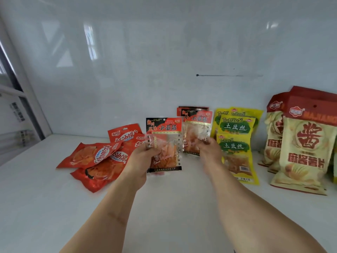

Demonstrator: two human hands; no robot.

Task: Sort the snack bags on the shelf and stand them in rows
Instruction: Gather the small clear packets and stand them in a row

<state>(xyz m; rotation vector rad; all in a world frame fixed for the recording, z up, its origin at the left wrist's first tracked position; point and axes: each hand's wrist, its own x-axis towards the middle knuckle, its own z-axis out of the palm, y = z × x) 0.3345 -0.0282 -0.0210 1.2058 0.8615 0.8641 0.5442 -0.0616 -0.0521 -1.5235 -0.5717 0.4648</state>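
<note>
Two hands, left (144,154) and right (207,150), each gripping a clear-window bag (164,143), bare shelf (36,207) leftward.

My shelf (36,207) is white; at nine o'clock red bags (94,157), centre red-black bags (164,128), at three o'clock yellow-green bags (237,128), then cream-and-red bags (306,143).

At three o'clock the frame edge cuts off the beige bags (302,148). The right hand (209,152) is motion-blurred, so its grip cannot be read. At nine o'clock, the lowest bags of the red pile (102,159) lie partly buried under the others.
</note>
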